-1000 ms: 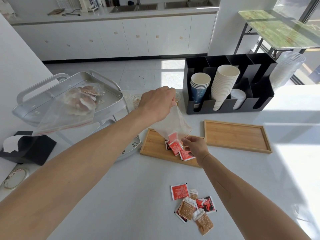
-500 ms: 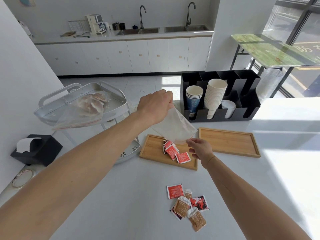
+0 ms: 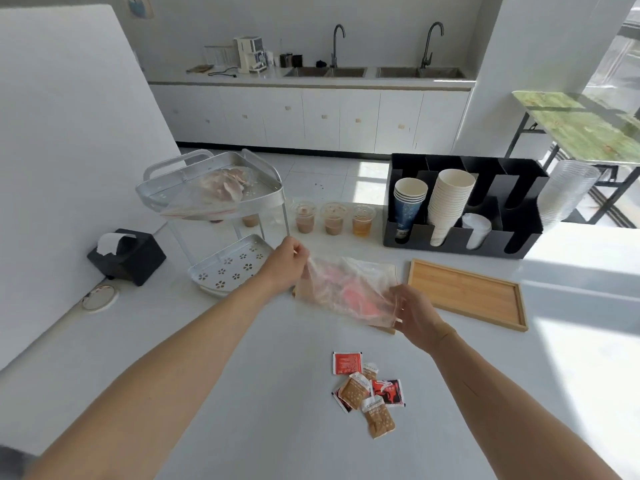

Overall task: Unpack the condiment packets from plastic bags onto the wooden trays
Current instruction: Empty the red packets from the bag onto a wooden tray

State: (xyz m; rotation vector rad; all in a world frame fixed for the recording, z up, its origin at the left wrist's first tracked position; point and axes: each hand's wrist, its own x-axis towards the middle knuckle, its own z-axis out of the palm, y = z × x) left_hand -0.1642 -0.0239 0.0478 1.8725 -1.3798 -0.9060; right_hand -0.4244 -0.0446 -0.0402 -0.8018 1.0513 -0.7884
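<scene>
Lowered since before, plastic bag (image 3: 349,289) now stretched between both hands.

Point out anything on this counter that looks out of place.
A loose pile of red and brown condiment packets lies on the bare white counter, on neither tray. The right wooden tray holds nothing. Both hands, left and right, hold a clear plastic bag over the left tray.
</scene>
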